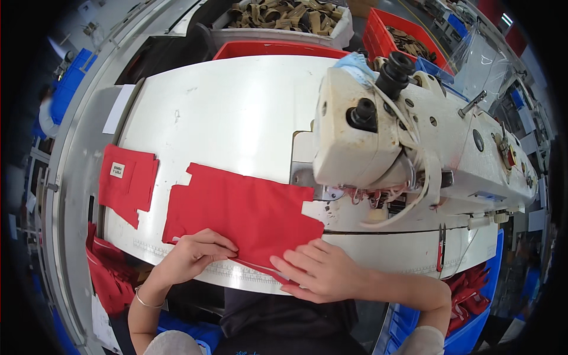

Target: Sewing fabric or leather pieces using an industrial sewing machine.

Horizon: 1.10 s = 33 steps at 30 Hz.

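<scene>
Item: 1 red panel (248, 207), notched at its corners, flat on the white tabletop (231, 118) at the near edge, left of the sewing machine (367, 136).

Left hand (201, 249): fingertips and thumb drawn together on the panel's near edge, pinching it. Right hand (319, 272): fingers half bent, slightly spread, resting at the near right corner; whether it grips the cloth, I cannot tell.

Progress, by my judgement: an edge-setting stage. A thin pale line shows along the near edge between the 2 hands; whether it is a seam or a fold is too small to tell. The panel lies beside the needle area, not under it, so no stitching is under way. Left over: loose red pieces (133, 192) at the table's left, the top 1 bearing a small pale label (117, 170); no join between these and the panel shows. Which pieces are finished, I cannot say.

Surface: printed ruler scale (231, 272) along the near rim; 1 pair of red-handled snips (441, 248) at right; blue cloth (358, 64) tied on the machine head.

Room: 1 blue crate (497, 254) of red cloth at right; red cloth (109, 275) hanging at left; 1 pale-lined bin (340, 35) of brown pieces beyond the table; 1 red crate (371, 35) beside it; 1 co-worker (47, 115) at far left.
</scene>
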Motion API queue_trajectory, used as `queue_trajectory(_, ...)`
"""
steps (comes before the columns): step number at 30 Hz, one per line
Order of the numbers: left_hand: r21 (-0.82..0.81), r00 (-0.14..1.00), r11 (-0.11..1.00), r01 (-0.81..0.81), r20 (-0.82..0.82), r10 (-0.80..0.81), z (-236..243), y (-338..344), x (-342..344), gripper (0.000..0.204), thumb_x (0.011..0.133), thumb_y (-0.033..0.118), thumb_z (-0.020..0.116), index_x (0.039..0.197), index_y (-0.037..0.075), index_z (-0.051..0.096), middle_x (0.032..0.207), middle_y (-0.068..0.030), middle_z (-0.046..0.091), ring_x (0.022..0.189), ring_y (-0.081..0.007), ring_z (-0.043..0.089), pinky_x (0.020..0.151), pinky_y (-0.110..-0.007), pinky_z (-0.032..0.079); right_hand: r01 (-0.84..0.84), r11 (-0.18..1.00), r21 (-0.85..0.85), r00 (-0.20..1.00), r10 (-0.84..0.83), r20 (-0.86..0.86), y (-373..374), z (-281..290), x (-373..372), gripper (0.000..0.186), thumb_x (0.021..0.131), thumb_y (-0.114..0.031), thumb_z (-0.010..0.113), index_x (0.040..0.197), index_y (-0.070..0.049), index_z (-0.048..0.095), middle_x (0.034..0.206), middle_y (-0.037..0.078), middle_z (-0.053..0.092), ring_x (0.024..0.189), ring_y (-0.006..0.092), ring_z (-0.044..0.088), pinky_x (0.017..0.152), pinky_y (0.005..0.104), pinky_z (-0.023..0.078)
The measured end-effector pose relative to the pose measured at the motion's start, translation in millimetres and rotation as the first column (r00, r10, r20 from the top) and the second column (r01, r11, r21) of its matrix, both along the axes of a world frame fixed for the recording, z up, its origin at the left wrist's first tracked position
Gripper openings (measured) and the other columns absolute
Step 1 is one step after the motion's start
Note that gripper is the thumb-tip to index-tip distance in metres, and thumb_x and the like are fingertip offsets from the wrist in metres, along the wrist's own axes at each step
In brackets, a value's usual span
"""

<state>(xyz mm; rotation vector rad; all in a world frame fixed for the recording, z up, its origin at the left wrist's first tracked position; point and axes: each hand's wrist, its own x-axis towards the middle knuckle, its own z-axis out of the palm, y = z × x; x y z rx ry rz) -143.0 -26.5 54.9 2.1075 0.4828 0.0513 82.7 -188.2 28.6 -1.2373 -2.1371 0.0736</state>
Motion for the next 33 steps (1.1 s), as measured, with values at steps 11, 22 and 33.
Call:
queue_trajectory(11, 0.696, 0.896, 0.601, -0.392, 0.437, 0.078, -18, -60, 7, 0.022, 0.069, 0.003, 0.066, 0.091, 0.005, 0.062, 0.092, -0.007, 0.054, 0.083, -0.0236, 0.05, 0.072, -0.035, 0.036, 0.33, 0.936, 0.121, 0.944, -0.33, -0.022, 54, 41, -61, 0.03, 0.064, -0.007, 0.062, 0.092, 0.005, 0.06, 0.078, 0.008, 0.05, 0.068, 0.0202, 0.054, 0.053, 0.0294, 0.046)
queue_trajectory(22, -0.328, 0.835, 0.934, -0.141, 0.467, 0.29, -4, -70, 25, 0.044, 0.084, 0.013, 0.061, 0.123, 0.001, 0.044, 0.114, -0.0137, 0.056, 0.099, -0.0253, 0.057, 0.09, -0.037, 0.045, 0.509, 0.86, 0.044, 0.717, -0.395, -0.574, -35, 46, -49, 0.043, 0.074, -0.02, 0.074, 0.111, -0.002, 0.062, 0.098, 0.005, 0.058, 0.086, 0.0168, 0.054, 0.08, 0.0325, 0.044)
queue_trajectory(33, -0.595, 0.709, 0.521, 0.612, 0.121, -0.694, 53, -41, -19, 0.033, 0.089, 0.015, 0.059, 0.116, -0.003, 0.056, 0.103, -0.014, 0.065, 0.09, -0.0229, 0.065, 0.079, -0.033, 0.052, 0.398, 0.916, -0.046, 0.514, -0.265, -0.816, -28, 61, -25, 0.011, 0.074, -0.002, 0.073, 0.078, 0.002, 0.064, 0.071, 0.008, 0.061, 0.059, 0.0115, 0.055, 0.056, 0.0232, 0.045)
